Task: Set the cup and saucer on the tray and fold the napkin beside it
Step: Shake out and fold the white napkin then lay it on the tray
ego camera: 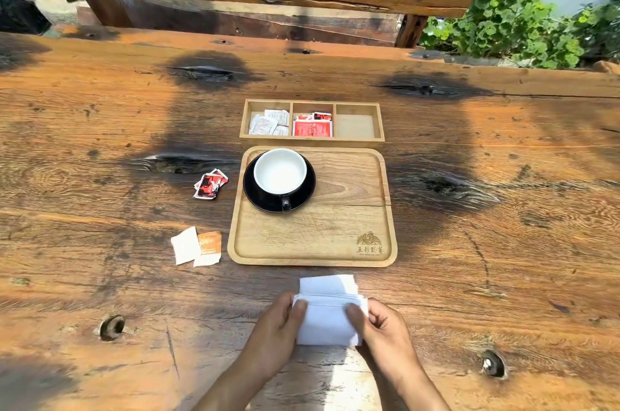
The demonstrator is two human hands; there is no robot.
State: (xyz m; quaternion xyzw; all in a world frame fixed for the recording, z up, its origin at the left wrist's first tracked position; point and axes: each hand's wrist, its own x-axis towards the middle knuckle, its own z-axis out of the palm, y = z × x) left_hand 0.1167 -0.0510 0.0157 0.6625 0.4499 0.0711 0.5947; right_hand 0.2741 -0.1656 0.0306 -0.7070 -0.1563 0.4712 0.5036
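A wooden tray (335, 236) lies in the middle of the table. In its far left corner a black saucer (255, 195) carries a cup (280, 172), white inside and black outside, with its handle toward me. A white napkin (327, 313) lies partly folded on the table just in front of the tray. My left hand (280, 326) pinches its left edge and my right hand (379, 326) pinches its right edge.
A three-part wooden box (312, 142) stands behind the tray, with white packets in the left part, red ones in the middle. Loose red packets (209, 184) and a white and an orange packet (198, 247) lie left of the tray. A bench stands beyond the table.
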